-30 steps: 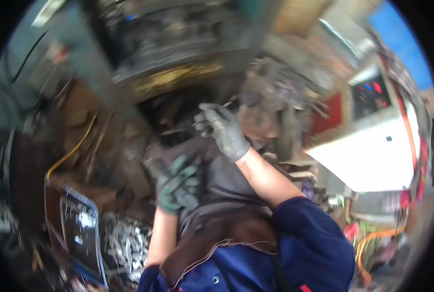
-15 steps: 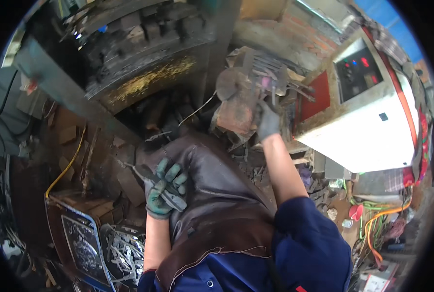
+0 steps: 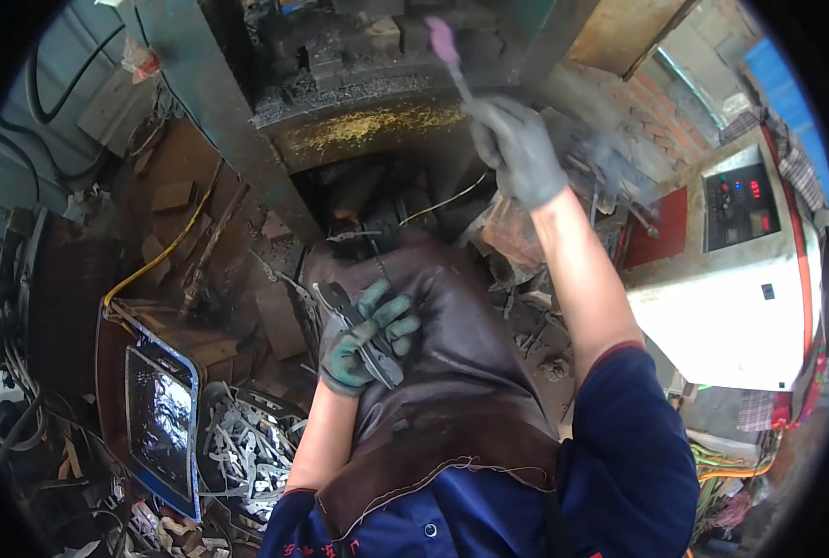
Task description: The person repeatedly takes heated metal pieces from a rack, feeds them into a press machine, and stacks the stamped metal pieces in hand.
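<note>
My right hand (image 3: 515,149), in a grey glove, is raised at upper centre. It grips a thin metal bar (image 3: 461,82) whose far end glows pink, held up in front of the dark machine bed (image 3: 340,70). My left hand (image 3: 368,349), in a green and grey glove, rests palm up over the brown apron (image 3: 452,316) on my lap. Its thumb and fingers hold a long, flat, dark metal piece (image 3: 377,358), tilted across the palm; its exact kind I cannot make out.
A white control cabinet (image 3: 722,316) stands at right, beside a small brick-and-metal hearth (image 3: 512,232) with faint smoke. At lower left, a blue-rimmed container (image 3: 194,428) holds dark liquid, next to a pile of grey metal pieces (image 3: 247,446). A yellow cable (image 3: 168,246) runs across the left.
My right hand has moved up and left from the hearth, now carrying the glowing bar. The view has shifted too. My left hand still holds the dark metal piece, which has turned slightly.
</note>
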Tool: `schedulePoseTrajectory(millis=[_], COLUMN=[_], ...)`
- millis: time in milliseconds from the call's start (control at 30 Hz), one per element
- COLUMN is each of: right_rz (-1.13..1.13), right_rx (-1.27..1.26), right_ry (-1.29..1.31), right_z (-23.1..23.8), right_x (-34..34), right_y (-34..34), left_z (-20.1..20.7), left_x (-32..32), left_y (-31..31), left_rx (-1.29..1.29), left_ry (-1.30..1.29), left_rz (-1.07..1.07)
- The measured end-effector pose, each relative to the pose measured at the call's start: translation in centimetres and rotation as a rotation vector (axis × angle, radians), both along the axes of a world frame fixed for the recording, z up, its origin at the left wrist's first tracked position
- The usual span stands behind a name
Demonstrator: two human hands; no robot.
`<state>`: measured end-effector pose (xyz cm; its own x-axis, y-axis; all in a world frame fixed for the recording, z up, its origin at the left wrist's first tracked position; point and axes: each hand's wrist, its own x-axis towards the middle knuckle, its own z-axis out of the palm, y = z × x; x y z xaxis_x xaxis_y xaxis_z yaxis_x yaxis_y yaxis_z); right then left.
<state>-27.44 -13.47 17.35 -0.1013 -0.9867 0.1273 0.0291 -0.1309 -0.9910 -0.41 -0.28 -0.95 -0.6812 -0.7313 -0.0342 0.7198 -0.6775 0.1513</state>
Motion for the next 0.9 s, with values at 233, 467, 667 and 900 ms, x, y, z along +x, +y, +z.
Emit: schedulePoseTrajectory(millis=[233,467,667,900], right_rz=[0.036,0.069,0.109,0.045], right_rx=[0.077,0.151,0.145,0.15], right_ry=[0.017,0.114,0.054,0.197], right_z=[1.4,1.6,1.1,-0.6], right_x=[2.8,2.9,2.8,0.9], right_y=[-10.0,-12.6,-13.2,-2.0], left_z=[-0.2,-0.2,-0.4,0.6], left_x=[0.1,0.2,0.0,-0.4], left_y=[-0.1,-0.2,0.0,-0.4], left_rx=[-0.009,0.036,0.027,0.045], left_ry=[0.023,0.075,0.111,0.051], left_rz=[0.008,-0.008,-0.013,0.0])
